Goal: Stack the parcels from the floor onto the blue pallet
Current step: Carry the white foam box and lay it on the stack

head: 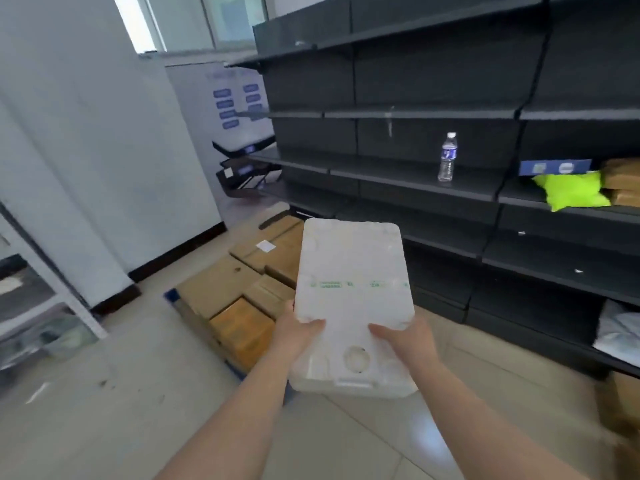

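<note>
Two hands on one parcel here. The left hand (300, 332) has its thumb curled over the top face of a white rectangular foam box (353, 299) near the left edge, and the right hand (403, 336) does the same on the right edge; the rest of the fingers on both sides are tucked under the box so can't see them at all. Both are clearly gripping it, holding it up off the floor and tilted away from the camera. There's a strip of green printing across the middle, way too blurry to read.

Right behind and below the box sits a bunch of brown cardboard parcels (221, 289) packed flat together, with a bit of blue pallet (172, 296) peeking out at their near-left corner. Most of the pallet is covered, so hard to say how far it goes.

Off to the right is dark grey metal shelving (415, 81) with a clear plastic water bottle (447, 157) standing on it, plus a lime green soft bag (571, 190) and some brown packages cut off by the frame edge. Beige tiled floor (121, 393) underneath, left side pretty smeared.
</note>
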